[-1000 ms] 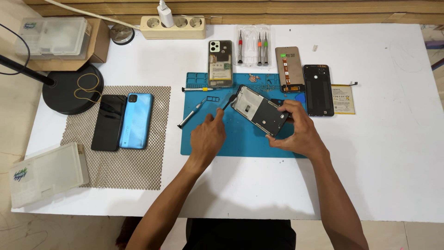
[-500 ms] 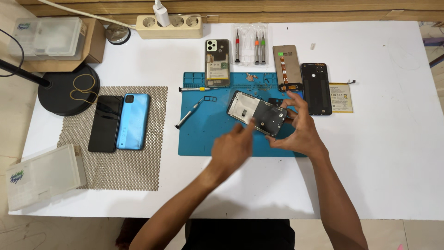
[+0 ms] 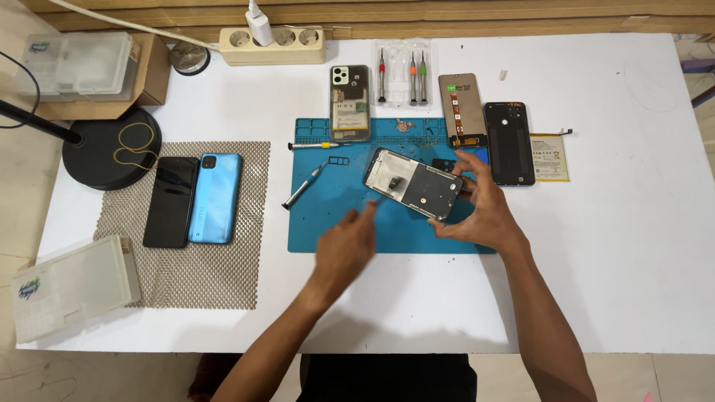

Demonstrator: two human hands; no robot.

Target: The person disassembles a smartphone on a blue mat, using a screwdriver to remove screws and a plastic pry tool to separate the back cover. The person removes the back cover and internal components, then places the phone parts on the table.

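right hand (image 3: 484, 216) grips opened phone frame (image 3: 412, 182), tilted above blue repair mat (image 3: 350, 231) | left hand (image 3: 346, 242) blurred, a finger extended towards frame (holds nothing visible) | done: back cover (image 3: 509, 141), battery (image 3: 550, 156), screen panel (image 3: 463, 109) lie apart on table (image 3: 633, 246) | left: frame's inner parts remain

Both forearms are bare, no sleeves, rings or watch; dark clothing shows at the torso.
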